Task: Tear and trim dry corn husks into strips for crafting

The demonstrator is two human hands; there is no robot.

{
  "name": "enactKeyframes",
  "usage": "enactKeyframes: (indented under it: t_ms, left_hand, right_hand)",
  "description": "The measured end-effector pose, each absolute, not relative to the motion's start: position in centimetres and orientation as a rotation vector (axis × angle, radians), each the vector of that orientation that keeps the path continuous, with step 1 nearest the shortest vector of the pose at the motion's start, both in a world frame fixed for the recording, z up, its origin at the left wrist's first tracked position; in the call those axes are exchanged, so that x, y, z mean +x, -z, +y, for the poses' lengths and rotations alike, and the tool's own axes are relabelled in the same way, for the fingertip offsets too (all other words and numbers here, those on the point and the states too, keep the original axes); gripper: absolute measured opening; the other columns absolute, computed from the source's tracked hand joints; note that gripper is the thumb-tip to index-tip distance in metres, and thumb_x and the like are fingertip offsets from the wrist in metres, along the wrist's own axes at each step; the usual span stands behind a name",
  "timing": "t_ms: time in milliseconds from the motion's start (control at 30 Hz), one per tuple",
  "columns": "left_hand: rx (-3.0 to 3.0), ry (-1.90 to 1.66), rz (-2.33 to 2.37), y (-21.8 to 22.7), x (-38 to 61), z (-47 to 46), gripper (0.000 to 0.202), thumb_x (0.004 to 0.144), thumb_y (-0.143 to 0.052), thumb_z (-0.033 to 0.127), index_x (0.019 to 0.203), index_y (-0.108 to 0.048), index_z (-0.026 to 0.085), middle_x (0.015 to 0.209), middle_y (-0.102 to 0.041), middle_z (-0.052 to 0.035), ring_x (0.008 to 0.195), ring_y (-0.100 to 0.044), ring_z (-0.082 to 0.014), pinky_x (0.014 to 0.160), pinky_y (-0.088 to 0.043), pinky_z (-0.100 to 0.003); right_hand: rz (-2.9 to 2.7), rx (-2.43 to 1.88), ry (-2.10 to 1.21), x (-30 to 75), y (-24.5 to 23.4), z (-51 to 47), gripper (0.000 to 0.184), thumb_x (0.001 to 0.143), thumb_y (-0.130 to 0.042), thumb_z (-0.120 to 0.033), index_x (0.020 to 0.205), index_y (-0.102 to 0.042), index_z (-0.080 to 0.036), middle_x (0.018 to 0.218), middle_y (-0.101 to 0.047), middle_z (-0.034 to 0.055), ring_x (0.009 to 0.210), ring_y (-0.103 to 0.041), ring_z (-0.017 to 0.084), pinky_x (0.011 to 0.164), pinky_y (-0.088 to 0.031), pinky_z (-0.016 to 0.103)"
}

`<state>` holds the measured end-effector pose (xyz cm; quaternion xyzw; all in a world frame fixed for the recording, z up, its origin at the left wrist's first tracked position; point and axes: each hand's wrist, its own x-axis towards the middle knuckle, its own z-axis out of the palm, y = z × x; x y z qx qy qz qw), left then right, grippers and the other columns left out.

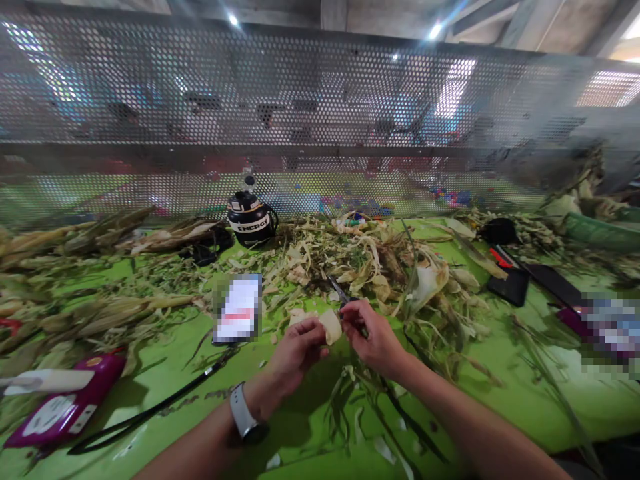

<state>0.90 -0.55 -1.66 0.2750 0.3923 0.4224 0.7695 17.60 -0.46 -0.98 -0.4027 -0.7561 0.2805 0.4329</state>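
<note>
My left hand, with a watch on its wrist, is closed on a pale, curled piece of corn husk. Close beside it, my right hand is wrapped round a pair of scissors. Their dark blades point away from me and to the left, and the handles are mostly hidden by my fingers. Just beyond both hands lies a loose heap of dry husk strips and green scraps. Thin leaf strips lie on the green table beneath my hands.
A phone with a black strap lies left of my hands. A black jug marked ENERGY stands behind it. Purple packages lie at the left and right. Husk bundles cover the left side. A perforated metal screen spans the back.
</note>
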Motion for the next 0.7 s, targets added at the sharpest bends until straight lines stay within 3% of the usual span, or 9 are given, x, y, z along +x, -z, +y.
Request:
enactKeyframes:
  t_ms: [133, 333, 533, 700]
  left_hand:
    - [0.524, -0.93, 0.809, 1.6, 0.8, -0.4, 0.016, 0.057, -0.076, 0.018, 0.066, -0.063, 0.013, 0.063, -0.057, 0.0023, 0.052, -0.048, -0.0045, 0.048, -0.04, -0.014]
    - [0.476, -0.899, 0.761, 1.3, 0.8, -0.1, 0.015, 0.057, -0.075, 0.013, 0.067, -0.064, 0.01, 0.057, -0.057, 0.0019, 0.048, -0.05, -0.0038, 0.043, -0.039, -0.011]
    - [0.339, -0.873, 0.825, 1.0, 0.7, -0.2, 0.009, 0.068, -0.065, 0.003, 0.066, -0.062, 0.011, 0.057, -0.061, 0.0001, 0.049, -0.055, -0.0047, 0.045, -0.044, -0.01]
    - [0.355, -0.818, 0.873, 0.5, 0.7, -0.3, 0.009, 0.077, -0.057, 0.005, 0.072, -0.063, 0.01, 0.059, -0.061, -0.0002, 0.048, -0.055, -0.0036, 0.044, -0.043, -0.008]
  right_hand:
    - [-1.996, -0.972, -0.605, 18.0, 0.7, -0.4, 0.018, 0.08, -0.05, -0.014, 0.097, -0.05, -0.019, 0.075, -0.053, 0.0007, 0.06, -0.05, 0.011, 0.055, -0.042, 0.021]
    - [-2.058, -0.842, -0.468, 18.0, 1.4, 0.3, 0.007, 0.086, -0.05, -0.019, 0.089, -0.056, -0.019, 0.078, -0.056, 0.0034, 0.072, -0.053, 0.013, 0.063, -0.044, 0.023]
    - [-2.03, -0.849, -0.368, 17.8, 1.8, 0.5, 0.009, 0.088, -0.049, -0.02, 0.084, -0.057, -0.02, 0.075, -0.056, 0.003, 0.07, -0.054, 0.013, 0.063, -0.044, 0.023]
    - [-2.001, -0.837, -0.33, 17.7, 1.7, 0.4, 0.008, 0.088, -0.05, -0.022, 0.083, -0.056, -0.02, 0.074, -0.056, 0.0025, 0.067, -0.054, 0.013, 0.06, -0.044, 0.021]
